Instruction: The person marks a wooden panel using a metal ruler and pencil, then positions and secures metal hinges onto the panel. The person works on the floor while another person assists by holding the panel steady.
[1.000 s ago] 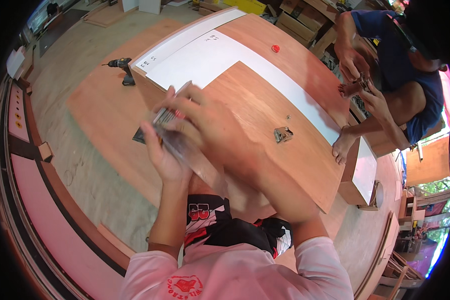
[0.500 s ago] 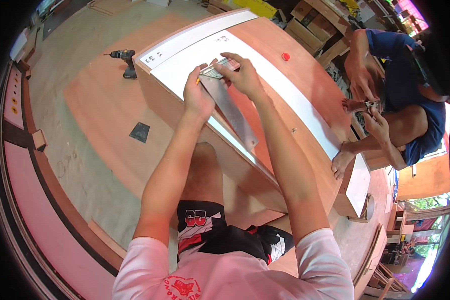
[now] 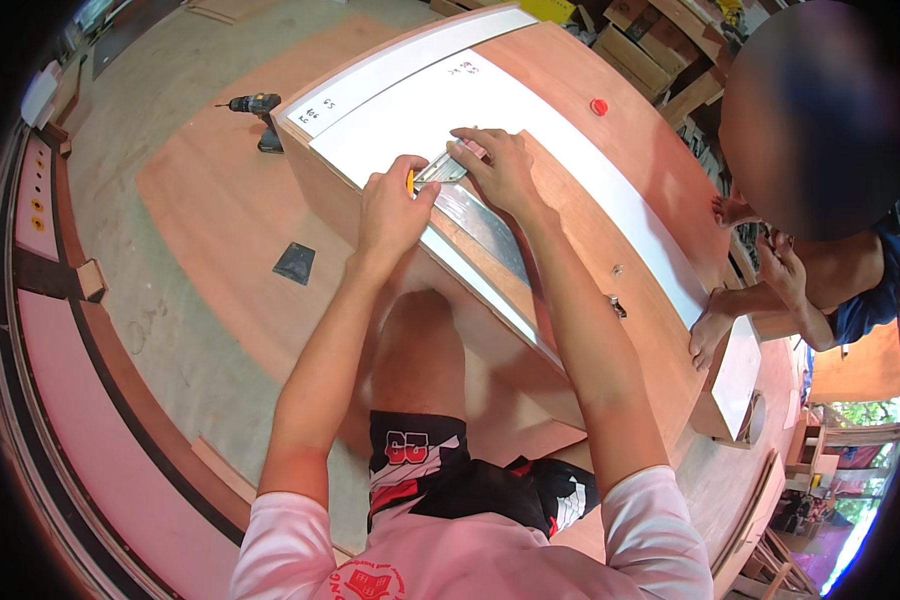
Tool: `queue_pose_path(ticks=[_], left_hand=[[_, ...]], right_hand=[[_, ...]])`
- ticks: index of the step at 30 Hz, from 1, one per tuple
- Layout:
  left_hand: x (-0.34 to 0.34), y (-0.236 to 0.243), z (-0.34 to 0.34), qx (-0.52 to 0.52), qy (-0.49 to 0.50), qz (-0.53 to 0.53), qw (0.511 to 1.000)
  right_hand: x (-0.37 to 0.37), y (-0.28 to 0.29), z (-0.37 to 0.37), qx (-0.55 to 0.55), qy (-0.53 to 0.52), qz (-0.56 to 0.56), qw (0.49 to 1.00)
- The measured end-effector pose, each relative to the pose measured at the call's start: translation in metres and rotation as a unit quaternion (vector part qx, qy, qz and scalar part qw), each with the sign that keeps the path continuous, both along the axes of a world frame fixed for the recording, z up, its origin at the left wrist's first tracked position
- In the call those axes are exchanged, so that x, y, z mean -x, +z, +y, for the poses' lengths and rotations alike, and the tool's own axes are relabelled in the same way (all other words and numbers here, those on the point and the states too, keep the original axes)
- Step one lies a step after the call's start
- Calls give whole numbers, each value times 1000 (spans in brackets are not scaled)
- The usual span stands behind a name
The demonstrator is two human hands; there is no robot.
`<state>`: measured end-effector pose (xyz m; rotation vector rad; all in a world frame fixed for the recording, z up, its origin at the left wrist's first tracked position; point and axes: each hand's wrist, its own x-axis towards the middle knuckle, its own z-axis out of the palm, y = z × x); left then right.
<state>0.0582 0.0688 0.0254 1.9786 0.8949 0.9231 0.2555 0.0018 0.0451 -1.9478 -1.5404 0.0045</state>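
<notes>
I see glossy metal on the silver L-shaped square [image 3: 492, 236], smooth wood on the broad brown panel [image 3: 598, 242].

The square [image 3: 484, 232] is silver, the sheet [image 3: 400, 132] white with black writing. The cap [image 3: 598, 107] is red, the shorts [image 3: 450, 500] black, red and white.
</notes>
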Motion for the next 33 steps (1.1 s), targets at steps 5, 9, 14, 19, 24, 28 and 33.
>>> queue_pose_path(ticks=[5,9,14,19,24,28,33], left_hand=[[5,7,-6,43,-15,-2,999],[4,3,-5,46,-2,-5,999],[-7,-3,4,64,9,-34,997],[-3,1,4,103,15,-26,994],[1,3,-3,62,22,13,998],[4,8,-5,97,23,31,995],[7,10,-6,100,-9,0,995]], right_hand=[[5,-8,-6,-35,16,-11,999],[7,-16,-5,-63,-7,-22,998],[8,-20,0,-67,-32,34,997],[11,-28,1,-23,-57,-41,997],[12,-33,-3,-52,-58,-63,995],[19,-24,-9,-54,-54,-40,996],[17,-18,-16,-44,-34,-18,998]])
